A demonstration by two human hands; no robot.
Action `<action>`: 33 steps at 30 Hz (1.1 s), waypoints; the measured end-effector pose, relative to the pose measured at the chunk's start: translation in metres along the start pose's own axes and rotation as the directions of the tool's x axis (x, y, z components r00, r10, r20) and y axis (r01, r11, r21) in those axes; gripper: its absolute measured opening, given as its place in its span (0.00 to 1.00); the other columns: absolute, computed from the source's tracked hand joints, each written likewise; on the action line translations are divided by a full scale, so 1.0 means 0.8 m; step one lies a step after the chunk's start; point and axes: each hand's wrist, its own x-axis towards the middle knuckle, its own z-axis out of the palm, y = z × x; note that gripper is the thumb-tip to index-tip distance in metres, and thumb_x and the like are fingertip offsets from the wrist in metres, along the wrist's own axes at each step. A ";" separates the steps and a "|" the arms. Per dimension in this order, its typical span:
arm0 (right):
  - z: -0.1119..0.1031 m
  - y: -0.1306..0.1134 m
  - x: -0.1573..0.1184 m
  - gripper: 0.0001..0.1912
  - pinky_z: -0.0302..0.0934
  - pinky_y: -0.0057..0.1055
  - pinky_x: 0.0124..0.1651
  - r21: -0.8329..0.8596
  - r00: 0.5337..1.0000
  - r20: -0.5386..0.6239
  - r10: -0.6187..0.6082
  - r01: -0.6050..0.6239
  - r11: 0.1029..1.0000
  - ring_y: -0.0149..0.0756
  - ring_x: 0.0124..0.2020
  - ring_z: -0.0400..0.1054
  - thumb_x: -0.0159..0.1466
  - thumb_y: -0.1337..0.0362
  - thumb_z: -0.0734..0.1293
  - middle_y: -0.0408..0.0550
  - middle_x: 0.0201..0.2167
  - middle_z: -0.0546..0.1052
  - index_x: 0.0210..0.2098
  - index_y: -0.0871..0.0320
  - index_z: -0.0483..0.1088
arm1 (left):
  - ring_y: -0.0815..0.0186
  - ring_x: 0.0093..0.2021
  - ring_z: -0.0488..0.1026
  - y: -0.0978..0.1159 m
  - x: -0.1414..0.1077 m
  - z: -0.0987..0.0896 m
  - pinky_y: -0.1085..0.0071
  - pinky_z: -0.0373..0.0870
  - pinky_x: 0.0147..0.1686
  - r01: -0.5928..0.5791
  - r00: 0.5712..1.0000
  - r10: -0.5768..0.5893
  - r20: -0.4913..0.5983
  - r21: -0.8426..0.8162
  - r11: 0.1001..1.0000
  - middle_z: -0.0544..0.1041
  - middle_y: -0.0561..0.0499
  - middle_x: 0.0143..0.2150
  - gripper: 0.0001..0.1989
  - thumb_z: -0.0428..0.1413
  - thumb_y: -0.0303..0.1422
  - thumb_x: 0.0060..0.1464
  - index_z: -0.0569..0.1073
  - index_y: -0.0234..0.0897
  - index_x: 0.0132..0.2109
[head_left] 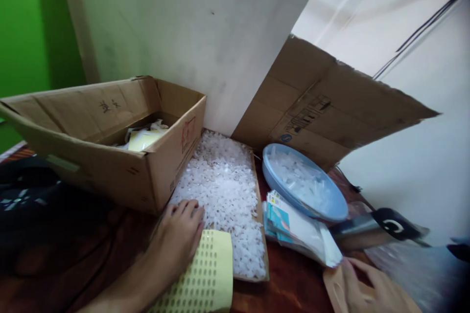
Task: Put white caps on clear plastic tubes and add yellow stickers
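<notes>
Head view: left hand (pixel 180 232) beside flat, dotted yellow sheet (pixel 213 266).

Bright green wall (pixel 20 24) at left; large pale panel (pixel 176 34) across far middle; white wall (pixel 400 171) at right, dark cables (pixel 433 19) running diagonally across it; worktop (pixel 293 286) dark reddish-brown; light soft.

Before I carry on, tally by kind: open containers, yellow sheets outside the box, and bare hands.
Open brown cardboard box: 1
Shallow brown cardboard tray of small white pieces: 1
Round light-blue basin: 1
Yellow printed sheet: 1
Bare hands, left hand and right hand: 2
Total: 6
</notes>
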 end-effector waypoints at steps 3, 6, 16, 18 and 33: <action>0.024 -0.083 0.017 0.13 0.68 0.39 0.44 0.217 0.964 0.123 -0.237 0.207 0.954 0.45 0.40 0.75 0.71 0.56 0.61 0.53 0.39 0.79 0.40 0.56 0.74 | 0.50 0.52 0.71 0.002 0.000 -0.001 0.52 0.66 0.50 0.016 0.994 -0.010 0.107 -0.056 0.998 0.76 0.44 0.50 0.09 0.51 0.29 0.67 0.76 0.39 0.47; 0.046 -0.154 0.036 0.12 0.68 0.38 0.48 0.387 0.803 0.371 -0.467 0.324 0.863 0.45 0.46 0.74 0.72 0.66 0.59 0.54 0.45 0.78 0.49 0.57 0.74 | 0.53 0.51 0.71 -0.001 0.003 0.001 0.56 0.67 0.50 0.031 0.991 -0.015 0.134 -0.117 0.993 0.75 0.44 0.49 0.10 0.50 0.27 0.67 0.76 0.37 0.47; 0.094 -0.232 0.062 0.12 0.60 0.30 0.43 0.410 0.659 0.581 -0.477 0.269 0.871 0.40 0.42 0.75 0.69 0.75 0.60 0.51 0.41 0.78 0.43 0.58 0.73 | 0.58 0.46 0.75 -0.004 0.009 -0.001 0.62 0.68 0.47 0.138 0.976 -0.108 0.189 -0.156 0.978 0.77 0.46 0.45 0.11 0.46 0.27 0.69 0.74 0.37 0.44; 0.098 -0.240 0.071 0.11 0.58 0.29 0.41 0.430 0.669 0.566 -0.482 0.259 0.865 0.39 0.39 0.74 0.70 0.74 0.59 0.51 0.36 0.79 0.39 0.58 0.72 | 0.58 0.44 0.75 -0.003 0.009 -0.005 0.63 0.67 0.44 0.169 0.973 -0.136 0.185 -0.179 0.969 0.78 0.46 0.44 0.12 0.45 0.27 0.70 0.73 0.37 0.44; 0.155 -0.292 0.138 0.15 0.59 0.32 0.40 0.648 0.703 0.428 -0.568 0.200 0.735 0.42 0.35 0.72 0.71 0.65 0.57 0.51 0.32 0.78 0.32 0.57 0.71 | 0.58 0.47 0.71 -0.018 0.017 0.011 0.61 0.67 0.50 0.138 0.984 -0.175 -0.034 -0.476 0.868 0.74 0.45 0.47 0.15 0.42 0.18 0.62 0.68 0.37 0.48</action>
